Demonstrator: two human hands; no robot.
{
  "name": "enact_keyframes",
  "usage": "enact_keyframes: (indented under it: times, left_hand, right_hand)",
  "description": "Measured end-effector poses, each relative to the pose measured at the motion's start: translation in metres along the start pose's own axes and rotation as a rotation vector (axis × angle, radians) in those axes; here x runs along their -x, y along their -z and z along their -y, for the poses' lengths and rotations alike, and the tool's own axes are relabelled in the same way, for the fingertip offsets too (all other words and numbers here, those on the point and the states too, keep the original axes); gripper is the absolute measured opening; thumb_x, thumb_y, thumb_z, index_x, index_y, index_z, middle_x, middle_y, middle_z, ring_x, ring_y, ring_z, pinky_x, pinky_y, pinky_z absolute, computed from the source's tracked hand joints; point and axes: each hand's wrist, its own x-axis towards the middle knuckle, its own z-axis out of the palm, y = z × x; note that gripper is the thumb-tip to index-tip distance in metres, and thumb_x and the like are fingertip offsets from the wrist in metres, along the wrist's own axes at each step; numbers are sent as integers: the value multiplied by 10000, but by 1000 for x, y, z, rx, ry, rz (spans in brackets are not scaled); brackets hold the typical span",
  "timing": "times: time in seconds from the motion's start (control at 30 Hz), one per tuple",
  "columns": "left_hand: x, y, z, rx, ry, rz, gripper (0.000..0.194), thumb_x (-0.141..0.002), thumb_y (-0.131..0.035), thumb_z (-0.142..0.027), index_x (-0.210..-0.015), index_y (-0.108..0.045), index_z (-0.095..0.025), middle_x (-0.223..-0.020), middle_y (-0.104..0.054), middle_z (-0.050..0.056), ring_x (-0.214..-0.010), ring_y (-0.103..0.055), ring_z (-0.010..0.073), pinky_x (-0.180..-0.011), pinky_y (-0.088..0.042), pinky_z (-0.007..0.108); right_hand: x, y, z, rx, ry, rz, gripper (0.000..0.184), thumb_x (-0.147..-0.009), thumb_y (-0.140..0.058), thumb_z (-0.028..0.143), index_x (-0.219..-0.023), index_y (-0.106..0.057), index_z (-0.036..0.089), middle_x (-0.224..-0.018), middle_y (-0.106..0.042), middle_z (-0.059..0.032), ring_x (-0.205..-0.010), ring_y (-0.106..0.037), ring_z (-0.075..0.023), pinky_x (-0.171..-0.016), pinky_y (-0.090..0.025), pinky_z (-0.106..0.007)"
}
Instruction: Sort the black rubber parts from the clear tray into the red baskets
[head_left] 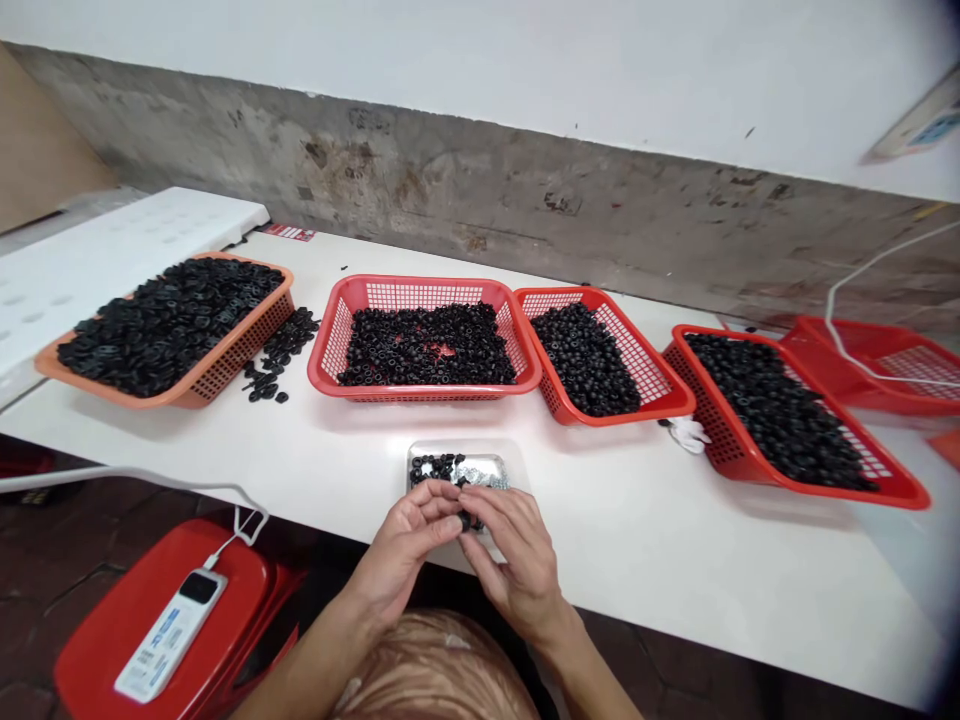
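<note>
Tray [516,466], small and shallow, is set on the white table [637,530], and black rings [436,467] are kept at its left, with tiny silvery bits [490,474] at its right. Over the near side of the tray, a small black piece [466,520] is gripped between the two hands. The fingers of the left hand [401,545] are curled, and the piece is pinched by its thumb tip; the fingers of the right hand [521,560] are bent and closed on it from the other side. Whether more than one piece is held cannot be told, since the view is partly blocked by the fingers.

Beyond the tray, a pinkish basket [322,345] is partly filled with black rings. Well to the left of the tray, an orange basket [225,362] is heaped with flat black pieces, and a loose pile [289,338] is scattered beside it. To the right of the tray, a narrow red basket [637,360] and, farther along, a long red basket [718,425] are filled with black pieces; a white glove [688,434] is laid between them. Below and left of the tray, a white device [171,637] is rested on a red stool [97,620]
</note>
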Motion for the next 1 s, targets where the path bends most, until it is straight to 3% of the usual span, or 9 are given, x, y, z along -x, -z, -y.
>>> enact_keyframes:
  times: [0.2, 0.37, 0.63, 0.83, 1.0]
  left_hand:
    - [2, 1, 1, -232, -21, 47, 197, -874, -679, -335, -935, -741, -158, -863, -677, 50, -832, -544, 173, -782, -412, 263]
    - [1, 1, 5, -184, -13, 14, 186, -824, -713, -335, -785, -711, -153, -770, -636, 30, -789, -531, 175, -773, -419, 271]
    - [2, -1, 8, -188, -51, -10, 168, -833, -698, -322, -786, -698, -160, -760, -607, 24, -798, -507, 175, -790, -408, 272]
    - [3, 0, 6, -199, -63, -23, 201, -816, -714, -356, -797, -701, -157, -748, -586, 20, -762, -470, 163, -755, -391, 264]
    - [2, -1, 6, -275, -87, -37, 212, -800, -731, -365, -806, -729, -154, -737, -588, 17, -716, -438, 150, -712, -379, 246]
  right_hand:
    - [-2, 5, 8, 97, -6, 4, 328, -915, -605, 141, -1240, -584, 179, -1141, -695, -112, -1072, -633, -243, -939, -433, -431]
    - [-11, 10, 11, 180, 34, 63, 292, -955, -575, 233, -1233, -574, 144, -1158, -696, -133, -1052, -636, -243, -940, -408, -428]
    - [-22, 14, 9, 273, 159, 109, 273, -940, -575, 242, -1179, -590, 110, -1067, -726, -127, -877, -674, -216, -928, -402, -442]
    - [-25, 31, 5, -60, 19, 253, 347, -973, -558, 245, -1314, -536, 184, -1197, -689, -117, -1067, -651, -214, -952, -447, -410]
    - [-28, 34, 2, -294, -154, 209, 201, -982, -527, 178, -1106, -675, 232, -1139, -703, -70, -1066, -651, -177, -928, -513, -336]
